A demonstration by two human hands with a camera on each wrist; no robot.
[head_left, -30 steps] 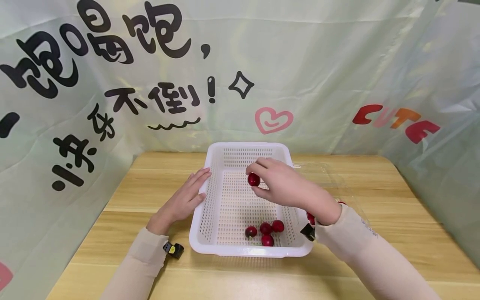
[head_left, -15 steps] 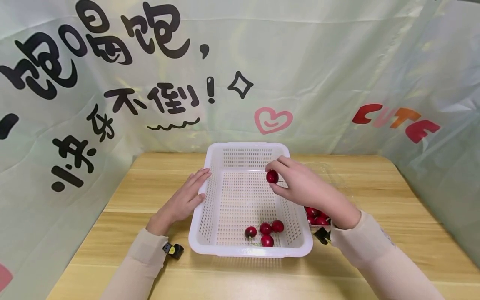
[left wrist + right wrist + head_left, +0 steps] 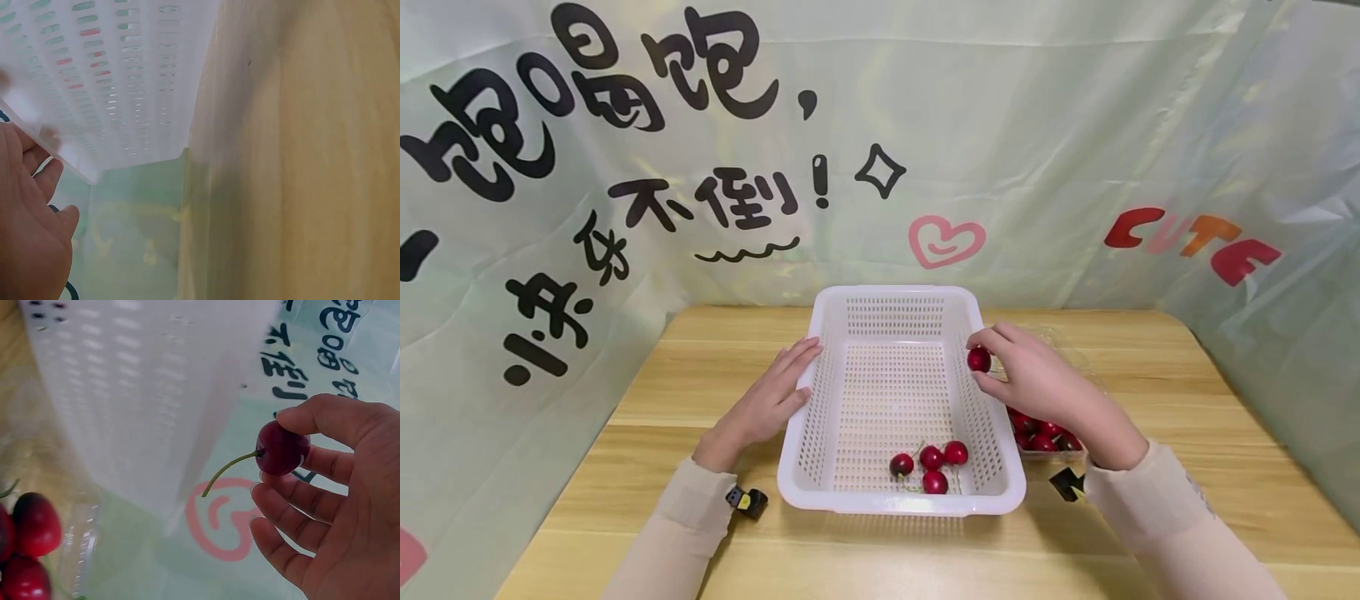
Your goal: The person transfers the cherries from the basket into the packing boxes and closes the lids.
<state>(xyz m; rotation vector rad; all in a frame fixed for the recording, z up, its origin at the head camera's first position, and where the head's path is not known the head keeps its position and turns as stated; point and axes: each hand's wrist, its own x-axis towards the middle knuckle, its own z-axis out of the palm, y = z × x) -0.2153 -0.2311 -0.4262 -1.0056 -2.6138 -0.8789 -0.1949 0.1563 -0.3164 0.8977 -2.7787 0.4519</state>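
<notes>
My right hand (image 3: 1033,371) pinches a dark red cherry (image 3: 282,449) between thumb and fingers; its green stem (image 3: 226,470) sticks out in the right wrist view. In the head view this hand is over the right rim of a white perforated plastic basket (image 3: 901,502). Several cherries (image 3: 932,457) lie inside the basket at its near right. My left hand (image 3: 769,398) rests on the basket's left rim with its fingers straight. In the left wrist view its fingers touch the basket's edge.
Right of the basket, partly under my right forearm, is a clear plastic box (image 3: 1051,455) filled with more cherries (image 3: 1047,432). The wooden table (image 3: 880,558) ends at a pale printed cloth (image 3: 1045,167) behind and at the sides.
My right hand has moved right with the cherry, from above the basket's middle to its right rim. More of the cherry box now shows. The left hand has stayed put.
</notes>
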